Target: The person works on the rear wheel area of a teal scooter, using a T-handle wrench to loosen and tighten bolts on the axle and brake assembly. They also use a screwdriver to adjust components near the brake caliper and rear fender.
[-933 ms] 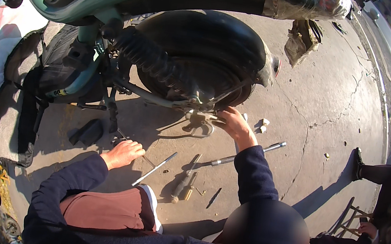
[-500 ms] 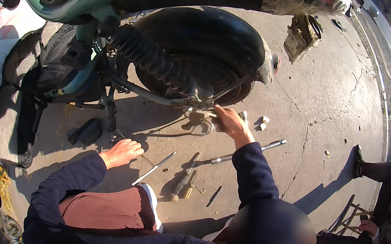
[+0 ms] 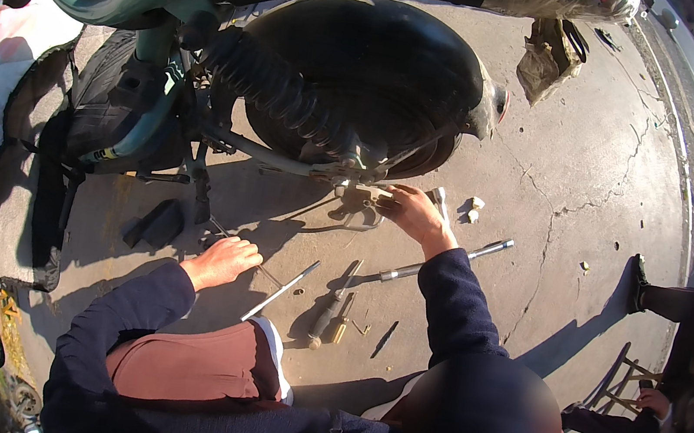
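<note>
An electric scooter's rear wheel (image 3: pixel 358 69), with its black tyre, stands in front of me, a coil spring shock absorber (image 3: pixel 280 89) on its near side. My right hand (image 3: pixel 414 217) is closed at the metal bracket (image 3: pixel 357 205) below the axle (image 3: pixel 351 169); what its fingertips grip is hidden. To the left, my left hand (image 3: pixel 224 263) is wrapped round the thin shaft of a T-handle wrench (image 3: pixel 280 291). The wrench's crossbar shows to the right of that hand, and its shaft's far end points toward the scooter's stand (image 3: pixel 200 184).
Between my knees and the wheel lie two screwdrivers (image 3: pixel 325 319), a long silver bar (image 3: pixel 446 262) and a dark thin rod (image 3: pixel 384 340). Whitish fragments (image 3: pixel 475 209) are right of my right hand. A black part (image 3: pixel 155 224) lies left. Another person (image 3: pixel 673 303) sits far right.
The view has shifted slightly, so the wheel appears higher. My right hand's fingers have moved a little at the bracket; my left hand keeps its grip on the T-handle wrench.
</note>
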